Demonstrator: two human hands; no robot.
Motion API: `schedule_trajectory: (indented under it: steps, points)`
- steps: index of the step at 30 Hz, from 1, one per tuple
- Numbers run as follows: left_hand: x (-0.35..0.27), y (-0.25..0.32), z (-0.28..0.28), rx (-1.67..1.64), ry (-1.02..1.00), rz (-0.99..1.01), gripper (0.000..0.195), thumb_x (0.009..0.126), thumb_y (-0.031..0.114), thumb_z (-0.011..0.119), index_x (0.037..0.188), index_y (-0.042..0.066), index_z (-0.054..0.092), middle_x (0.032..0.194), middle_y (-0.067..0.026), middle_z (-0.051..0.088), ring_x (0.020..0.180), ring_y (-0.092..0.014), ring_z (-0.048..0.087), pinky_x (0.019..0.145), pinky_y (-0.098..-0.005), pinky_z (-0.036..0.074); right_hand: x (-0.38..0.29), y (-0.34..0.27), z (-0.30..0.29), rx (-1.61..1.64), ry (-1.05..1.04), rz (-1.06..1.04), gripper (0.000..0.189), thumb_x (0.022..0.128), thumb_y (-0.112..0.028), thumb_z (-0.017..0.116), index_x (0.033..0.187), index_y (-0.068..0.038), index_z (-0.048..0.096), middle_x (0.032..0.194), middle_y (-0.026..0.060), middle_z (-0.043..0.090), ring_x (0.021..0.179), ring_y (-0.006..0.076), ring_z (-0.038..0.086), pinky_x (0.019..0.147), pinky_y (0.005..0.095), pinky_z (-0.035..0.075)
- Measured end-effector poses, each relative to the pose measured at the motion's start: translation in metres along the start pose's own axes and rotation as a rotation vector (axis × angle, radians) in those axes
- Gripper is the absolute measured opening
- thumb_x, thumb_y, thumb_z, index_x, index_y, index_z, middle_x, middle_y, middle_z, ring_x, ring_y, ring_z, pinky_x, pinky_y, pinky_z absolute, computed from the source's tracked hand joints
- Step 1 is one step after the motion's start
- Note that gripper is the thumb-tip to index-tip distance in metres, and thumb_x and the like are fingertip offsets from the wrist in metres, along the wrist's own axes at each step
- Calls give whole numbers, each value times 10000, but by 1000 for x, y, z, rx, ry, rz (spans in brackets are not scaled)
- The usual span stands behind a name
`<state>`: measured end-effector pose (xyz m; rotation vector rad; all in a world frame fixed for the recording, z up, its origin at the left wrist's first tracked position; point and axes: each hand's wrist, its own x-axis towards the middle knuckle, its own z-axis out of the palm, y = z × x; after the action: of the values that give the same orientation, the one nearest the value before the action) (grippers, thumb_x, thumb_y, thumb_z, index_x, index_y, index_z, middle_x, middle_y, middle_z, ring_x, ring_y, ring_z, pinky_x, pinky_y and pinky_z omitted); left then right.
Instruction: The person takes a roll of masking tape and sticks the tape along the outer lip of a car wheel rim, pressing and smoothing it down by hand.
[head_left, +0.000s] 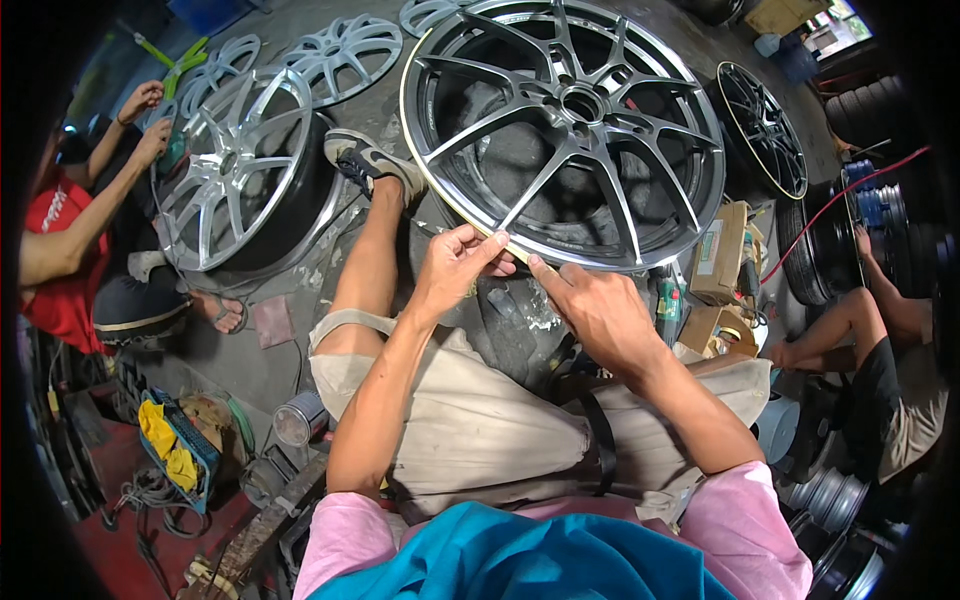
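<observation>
A large multi-spoke alloy wheel rim (581, 105) with dark pockets and bright spoke faces lies before me. Narrow yellowish tape (442, 196) runs along the left and lower left of its outer lip. At the lip's near edge, my left hand (469, 259) pinches the tape between thumb and fingers. Just to the right, my right hand (592, 296) rests its extended index fingertip on the tape at the edge, its other fingers curled. Whether those curled fingers hold anything is hidden.
A silver wheel (229, 161) stands tilted at left, near a co-worker in a red shirt (64, 232). A taped black wheel (761, 127) is at upper right. Cardboard boxes (716, 251) and a green power tool (669, 300) lie right. A metal can (298, 420) stands lower left; another person's leg (840, 326) shows right.
</observation>
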<state>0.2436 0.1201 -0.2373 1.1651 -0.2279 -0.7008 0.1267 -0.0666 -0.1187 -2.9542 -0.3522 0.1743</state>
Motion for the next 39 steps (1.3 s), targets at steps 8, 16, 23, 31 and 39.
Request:
schedule_trajectory:
  steps: [8, 16, 23, 31, 39]
  points:
    - [-3, 0, 6, 13, -3, 0, 286, 1014, 216, 689, 1104, -56, 690, 950, -128, 743, 814, -170, 733, 742, -280, 614, -9, 9, -4, -15, -2, -37, 444, 950, -120, 596, 1392, -87, 598, 899, 154, 636, 701, 346, 689, 620, 467, 552]
    - [-1, -5, 12, 21, -1, -28, 277, 999, 219, 713, 1081, -45, 696, 937, -106, 739, 797, -149, 726, 723, -272, 612, -11, 15, -8, -28, -13, -46, 503, 900, -78, 594, 1403, -55, 583, 904, 141, 645, 698, 326, 699, 621, 437, 562]
    - [-2, -20, 27, -45, 8, 10, 245, 993, 195, 720, 1093, -27, 689, 910, -66, 725, 780, -112, 700, 717, -253, 595, -11, 40, -6, 136, 150, -30, 356, 964, -172, 616, 1307, -96, 672, 909, 121, 649, 713, 299, 703, 638, 423, 562]
    - [0, -21, 25, 60, 11, 75, 228, 990, 173, 720, 1033, -48, 688, 931, -82, 721, 809, -130, 695, 745, -295, 624, -7, 69, -4, 128, 407, 39, 335, 917, -137, 719, 1248, -80, 710, 893, 109, 484, 842, 279, 534, 771, 406, 476]
    - [9, 11, -20, 257, -37, -105, 350, 964, 289, 761, 1045, -45, 695, 911, -82, 710, 789, -140, 703, 706, -277, 596, -11, 66, -7, 119, 344, 20, 605, 782, -125, 782, 1369, -114, 633, 1007, 98, 510, 951, 284, 521, 873, 412, 474]
